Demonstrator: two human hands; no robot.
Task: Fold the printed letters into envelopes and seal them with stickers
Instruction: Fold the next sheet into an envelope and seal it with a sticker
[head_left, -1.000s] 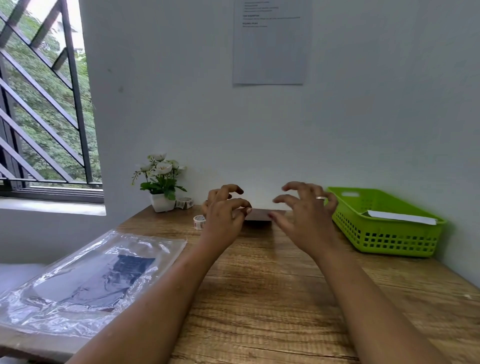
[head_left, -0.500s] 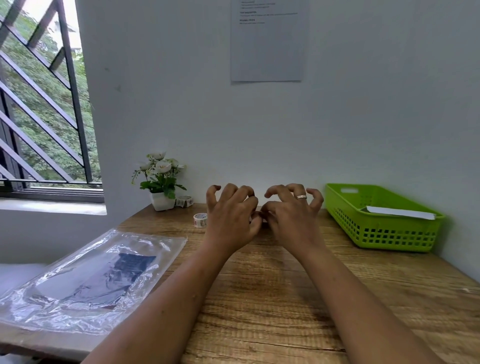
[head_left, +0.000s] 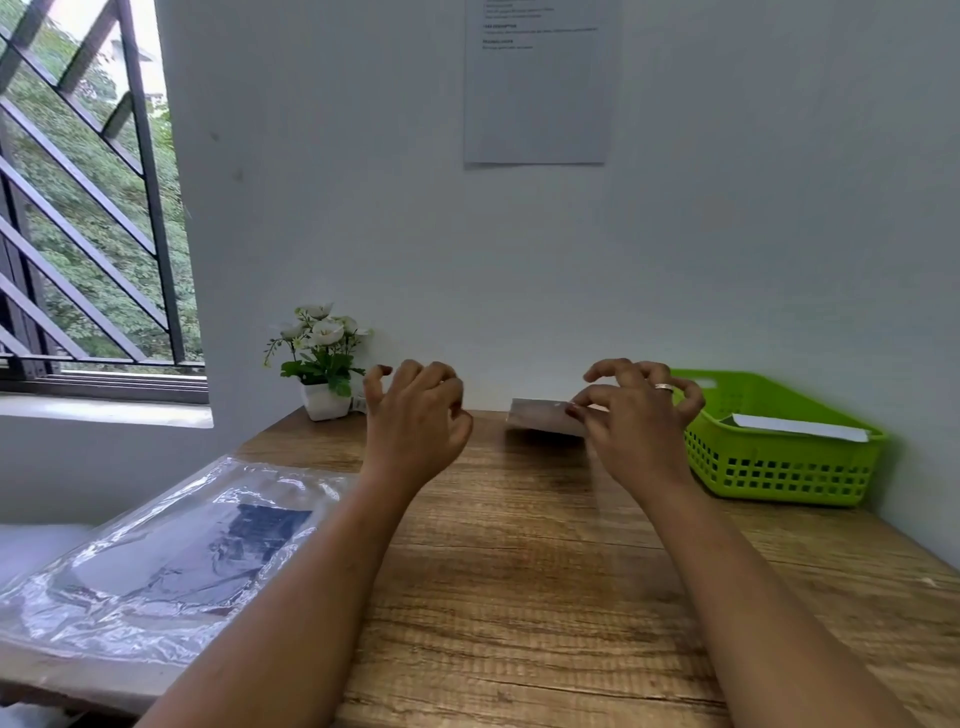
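Because the work happens at the far middle of the table, stock sits out to either side of the fingers. It is listed here largest first.

- Table, wooden: one.
- Plastic bag, clear, with a dark sheet inside: one. It lies flat, well to the left of the left fingers and nearer the person. It is probably a supply pack, parked away from the working spot.
- Wall sheet, printed: one. It is fixed high above the fingers, likely as instructions kept in sight.
- Basket, green and perforated: one. It stands just to the right of the right fingers, within short reach, and is judged to be the drop-off for finished pieces.
- White paper piece in the basket: one visible.
- Hands: two.
  - The right hand pinches the envelope between thumb and forefinger. Its other fingers arch clear, and one wears a ring.
  - The left hand hovers with its fingers loosely curled and spread, and nothing is seen in them.
- Envelope, brown and blurred: one. It is held by its right end and reaches left from the right fingers toward the left ones without touching them. It seems raised slightly off the wood. The one-end grip probably suits carrying it across to the basket.
- Flower pot, white: one. It stands against the wall, beyond and left of the left fingers, as an ornament.
- Stickers: none countable. A small item beside the left thumb is too hidden to name.
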